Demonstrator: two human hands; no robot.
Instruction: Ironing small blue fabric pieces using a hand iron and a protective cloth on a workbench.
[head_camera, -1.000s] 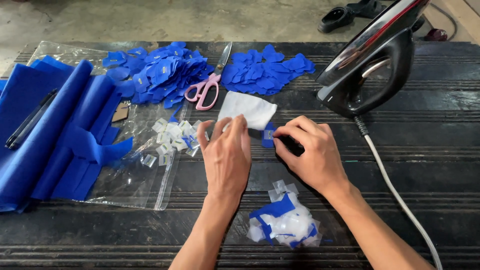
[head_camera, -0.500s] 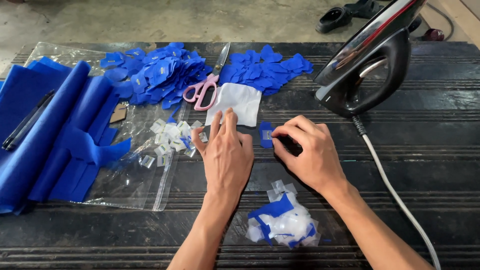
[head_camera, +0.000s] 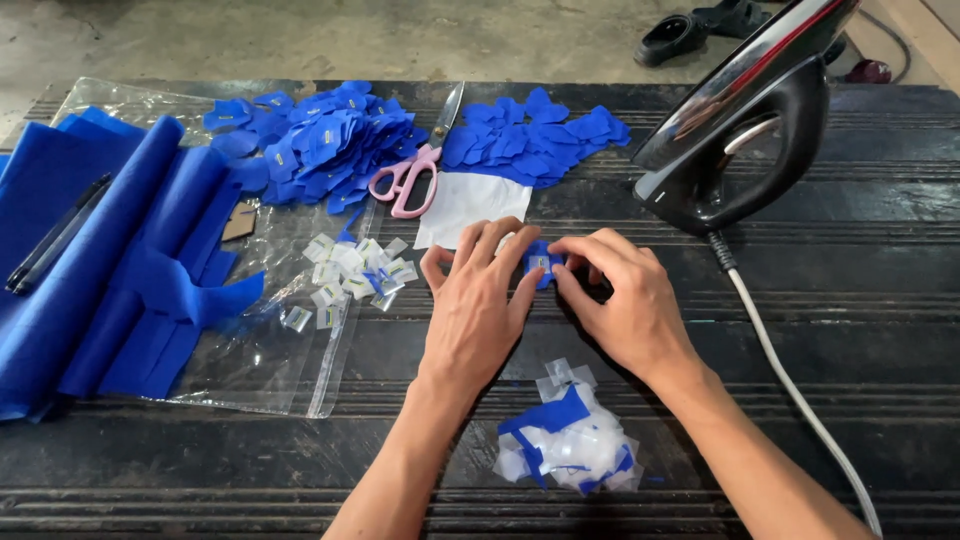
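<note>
My left hand (head_camera: 478, 300) and my right hand (head_camera: 622, 300) meet at the middle of a dark ribbed table (head_camera: 860, 330). Between their fingertips they pinch a small blue fabric piece (head_camera: 541, 262) with a small white label on it. A white cloth sheet (head_camera: 468, 205) lies just beyond my fingers. Several small white labels (head_camera: 350, 275) are scattered on a clear plastic bag (head_camera: 270, 355) to the left of my left hand. Near my wrists sits a heap of white and blue scraps (head_camera: 565, 445).
A black iron (head_camera: 745, 140) stands on end at right, its white cord (head_camera: 800, 400) trailing toward me. Pink-handled scissors (head_camera: 410, 175) lie between two piles of blue cut pieces (head_camera: 320, 140) (head_camera: 540, 135). Folded blue fabric (head_camera: 100, 250) and a black pen (head_camera: 55, 235) are far left.
Both hands came together on the small blue piece. My left hand moved right from the labels, and a white label now sits on the piece between my fingertips.
</note>
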